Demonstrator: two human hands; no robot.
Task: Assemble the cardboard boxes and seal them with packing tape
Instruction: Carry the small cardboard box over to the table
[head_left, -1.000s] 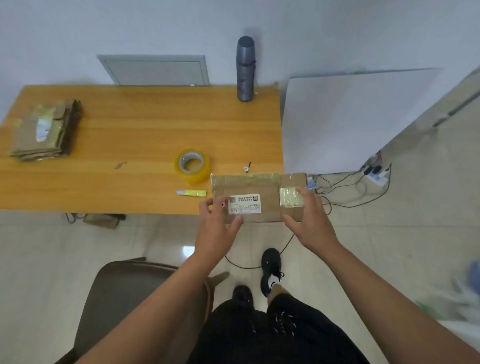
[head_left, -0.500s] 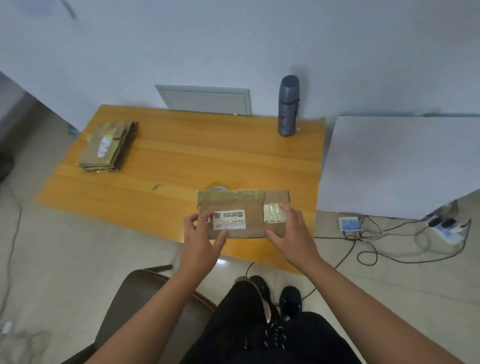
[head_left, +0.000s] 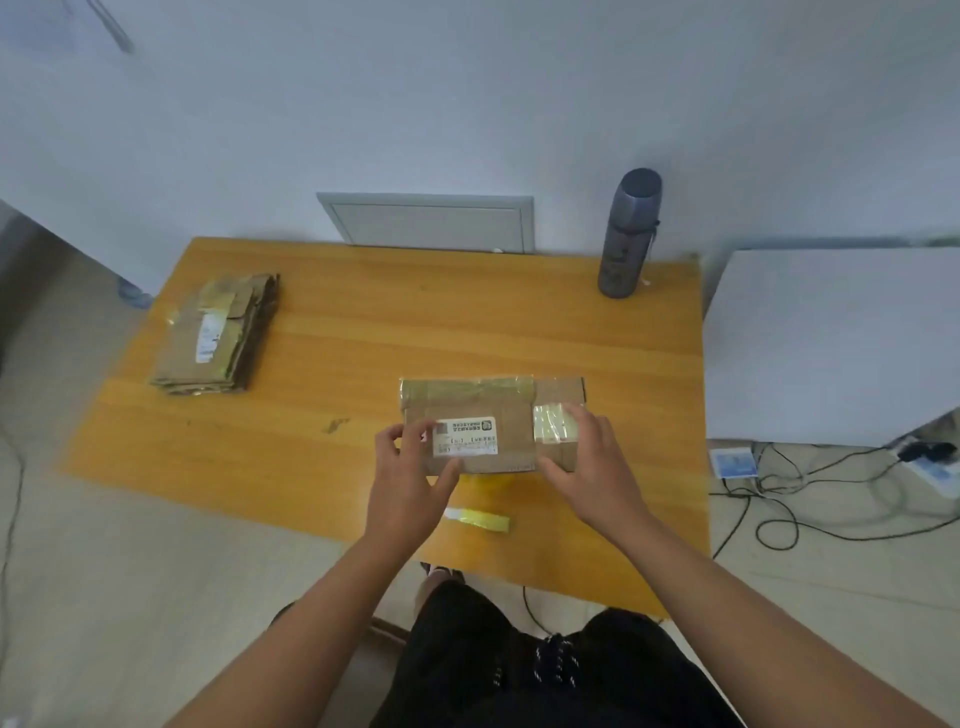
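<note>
A small brown cardboard box (head_left: 511, 410) with a white label and strips of clear tape is held above the wooden table (head_left: 415, 332). My left hand (head_left: 410, 483) grips its left end, thumb under, fingers on top. My right hand (head_left: 587, 467) grips its right end over a taped patch. The yellowish tape roll (head_left: 485, 479) lies mostly hidden under the box. A stack of flattened cardboard boxes (head_left: 218, 338) lies at the table's far left.
A small yellow utility knife (head_left: 480, 519) lies near the front edge. A grey bottle (head_left: 626, 234) stands at the back right. A white board (head_left: 831, 343) leans beside the table on the right, with cables and a power strip (head_left: 930, 462) on the floor.
The view has swung left and up. The box, held in both hands, has moved from off the table's front right corner to over the table, covering the tape roll.
</note>
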